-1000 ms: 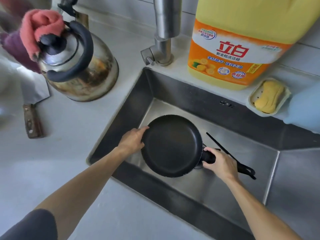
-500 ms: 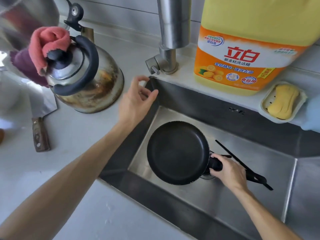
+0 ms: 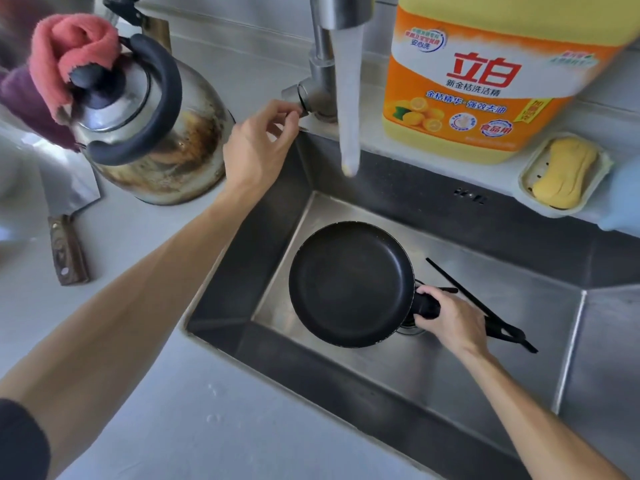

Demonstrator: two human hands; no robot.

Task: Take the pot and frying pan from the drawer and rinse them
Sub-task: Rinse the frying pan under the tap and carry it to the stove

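Observation:
A black frying pan (image 3: 349, 284) sits low in the steel sink (image 3: 408, 386), face up. My right hand (image 3: 450, 317) grips its short black handle. My left hand (image 3: 258, 147) is at the back left corner of the sink, fingertips pinched on the faucet's valve handle (image 3: 298, 95). A stream of water (image 3: 348, 109) falls from the faucet spout (image 3: 341, 12); its lower end hangs above the pan without reaching it. No pot is in view.
A steel kettle (image 3: 152, 133) with a pink cloth on it stands left of the faucet. A cleaver (image 3: 65, 220) lies on the counter. A yellow detergent jug (image 3: 485, 74) and soap dish (image 3: 564, 174) sit behind the sink. Black chopsticks (image 3: 481, 306) lie in the sink.
My left hand left the pan's rim, rose to the faucet valve and closed on it. Water now runs from the spout. My right hand keeps holding the pan.

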